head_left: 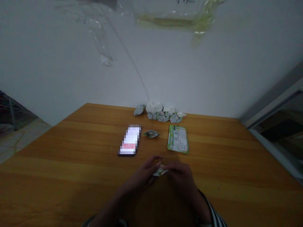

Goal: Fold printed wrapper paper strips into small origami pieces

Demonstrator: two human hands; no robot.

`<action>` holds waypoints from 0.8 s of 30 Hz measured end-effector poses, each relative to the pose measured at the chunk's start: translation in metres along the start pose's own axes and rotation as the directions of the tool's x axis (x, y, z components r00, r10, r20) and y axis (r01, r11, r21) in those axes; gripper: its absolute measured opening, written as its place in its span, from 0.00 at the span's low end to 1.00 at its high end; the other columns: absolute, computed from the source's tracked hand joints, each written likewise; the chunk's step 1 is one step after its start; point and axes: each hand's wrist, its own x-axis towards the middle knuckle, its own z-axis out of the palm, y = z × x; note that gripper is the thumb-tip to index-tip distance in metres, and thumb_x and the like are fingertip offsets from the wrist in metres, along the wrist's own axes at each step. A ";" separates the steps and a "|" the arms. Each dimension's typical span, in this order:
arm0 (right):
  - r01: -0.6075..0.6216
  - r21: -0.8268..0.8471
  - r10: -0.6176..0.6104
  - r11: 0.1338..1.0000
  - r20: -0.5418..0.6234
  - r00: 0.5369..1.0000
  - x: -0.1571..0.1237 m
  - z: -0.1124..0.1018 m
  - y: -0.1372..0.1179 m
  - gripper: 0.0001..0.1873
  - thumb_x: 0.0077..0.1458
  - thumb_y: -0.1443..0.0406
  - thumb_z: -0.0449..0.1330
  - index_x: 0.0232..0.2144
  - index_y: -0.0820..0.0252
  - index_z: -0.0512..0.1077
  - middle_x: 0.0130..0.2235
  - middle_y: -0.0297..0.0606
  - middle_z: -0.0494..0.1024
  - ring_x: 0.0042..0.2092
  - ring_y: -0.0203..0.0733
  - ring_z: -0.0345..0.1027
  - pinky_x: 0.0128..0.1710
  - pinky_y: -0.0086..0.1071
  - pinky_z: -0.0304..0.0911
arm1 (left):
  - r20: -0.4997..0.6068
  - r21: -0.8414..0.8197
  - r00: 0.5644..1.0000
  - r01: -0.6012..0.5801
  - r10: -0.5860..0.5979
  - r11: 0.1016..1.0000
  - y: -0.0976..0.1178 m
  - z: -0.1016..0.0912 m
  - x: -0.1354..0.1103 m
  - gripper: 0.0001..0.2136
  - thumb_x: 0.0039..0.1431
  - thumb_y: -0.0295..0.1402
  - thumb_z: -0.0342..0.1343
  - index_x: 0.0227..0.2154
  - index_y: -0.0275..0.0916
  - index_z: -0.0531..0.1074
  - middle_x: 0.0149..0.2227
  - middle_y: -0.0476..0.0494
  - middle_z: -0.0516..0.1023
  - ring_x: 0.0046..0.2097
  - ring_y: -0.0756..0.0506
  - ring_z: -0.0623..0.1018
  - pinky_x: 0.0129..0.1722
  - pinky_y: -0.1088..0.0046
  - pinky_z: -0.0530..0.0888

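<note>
Between my two hands is a small folded piece of white and green printed packaging (160, 171). My left hand (147, 171) pinches its left side, with one finger reaching out above it. From the right, the fingers of my right hand (181, 175) close on its other edge. Just beyond my hands lies a small folded packet (151, 134), green and grey. A flat green and white printed pouch (178, 139) rests to the right of that. Over to the left is a phone (130, 140) with a lit, pixelated screen.
Along the wall stand several crumpled printed packets (163, 116), some with white tissue (154, 107) sticking out. Another folded packet (139, 110) sits left of them. The wooden table (78, 142) meets a white wall (165, 69) with peeling tape.
</note>
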 end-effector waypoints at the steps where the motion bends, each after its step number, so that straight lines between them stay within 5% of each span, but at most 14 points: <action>1: -0.063 0.018 0.064 0.998 -0.054 0.997 -0.001 0.003 -0.001 0.06 0.47 0.68 0.63 0.28 0.55 0.80 0.27 0.36 0.81 0.26 0.40 0.73 0.28 0.30 0.68 | 0.021 -0.020 0.999 0.026 -0.026 0.999 -0.001 0.001 0.002 0.21 0.54 0.48 0.53 0.45 0.40 0.70 0.12 0.59 0.64 0.12 0.54 0.62 0.13 0.82 0.58; 4: -0.235 0.097 0.250 0.967 -0.176 0.952 0.000 0.010 -0.004 0.06 0.46 0.66 0.63 0.26 0.58 0.80 0.20 0.35 0.78 0.20 0.37 0.68 0.21 0.27 0.65 | -0.023 -0.076 0.999 -0.040 0.039 0.996 -0.002 0.002 0.007 0.20 0.56 0.49 0.50 0.44 0.39 0.68 0.15 0.56 0.69 0.15 0.53 0.67 0.15 0.81 0.63; 9: -0.323 0.189 0.362 0.928 -0.242 0.900 0.004 0.010 -0.008 0.03 0.40 0.67 0.65 0.22 0.60 0.79 0.23 0.36 0.80 0.25 0.40 0.72 0.26 0.28 0.67 | -0.104 0.105 0.970 -0.210 0.221 0.972 -0.004 0.003 0.009 0.05 0.46 0.31 0.62 0.27 0.37 0.77 0.27 0.46 0.80 0.29 0.48 0.77 0.30 0.76 0.72; 17: -0.257 0.115 0.280 0.960 -0.289 0.916 0.000 0.015 -0.010 0.08 0.46 0.63 0.64 0.21 0.62 0.77 0.23 0.36 0.78 0.27 0.39 0.71 0.27 0.28 0.66 | -0.280 0.237 0.916 -0.223 0.287 0.946 -0.005 0.010 -0.001 0.04 0.48 0.31 0.60 0.26 0.39 0.79 0.28 0.47 0.82 0.31 0.46 0.79 0.33 0.73 0.74; 24: -0.223 0.171 0.272 0.960 -0.366 0.890 0.000 0.020 -0.013 0.08 0.45 0.62 0.65 0.20 0.62 0.76 0.23 0.36 0.78 0.26 0.39 0.71 0.27 0.29 0.67 | -0.314 0.039 0.935 -0.160 0.164 0.986 -0.001 0.016 0.000 0.05 0.45 0.34 0.63 0.23 0.37 0.78 0.25 0.47 0.81 0.30 0.46 0.78 0.32 0.74 0.74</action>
